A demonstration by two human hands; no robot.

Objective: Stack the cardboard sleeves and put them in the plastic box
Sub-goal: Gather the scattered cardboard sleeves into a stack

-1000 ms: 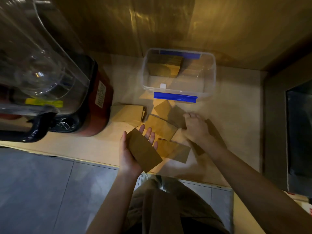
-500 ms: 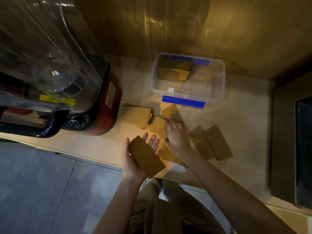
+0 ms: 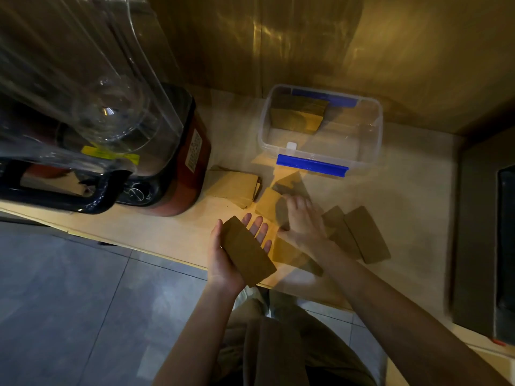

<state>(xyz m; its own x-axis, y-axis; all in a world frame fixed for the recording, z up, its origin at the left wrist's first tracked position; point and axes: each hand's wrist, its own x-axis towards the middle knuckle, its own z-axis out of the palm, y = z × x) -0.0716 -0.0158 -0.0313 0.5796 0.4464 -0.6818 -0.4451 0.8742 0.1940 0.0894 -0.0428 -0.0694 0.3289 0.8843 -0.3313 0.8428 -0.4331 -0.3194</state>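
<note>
My left hand [image 3: 223,263] holds a flat brown cardboard sleeve [image 3: 248,250] palm-up over the counter's front edge. My right hand [image 3: 302,221] lies flat, fingers spread, on loose sleeves [image 3: 269,203] in the middle of the counter. Two more sleeves [image 3: 365,235] lie to its right, and a small pile of sleeves [image 3: 234,185] sits to the left by the blender. The clear plastic box [image 3: 376,140] with blue clips stands behind them; a stack of sleeves [image 3: 296,117] leans in its back left corner.
A large blender [image 3: 92,129] with a red base and clear jug fills the counter's left side. A dark appliance [image 3: 485,246] stands at the right edge. A wall panel rises behind the box. Grey floor tiles lie below the wooden counter [image 3: 167,232].
My right hand has moved left from the sleeves at the right onto those in the middle, uncovering the two right-hand sleeves. My left hand still holds its sleeve. The camera view shifted.
</note>
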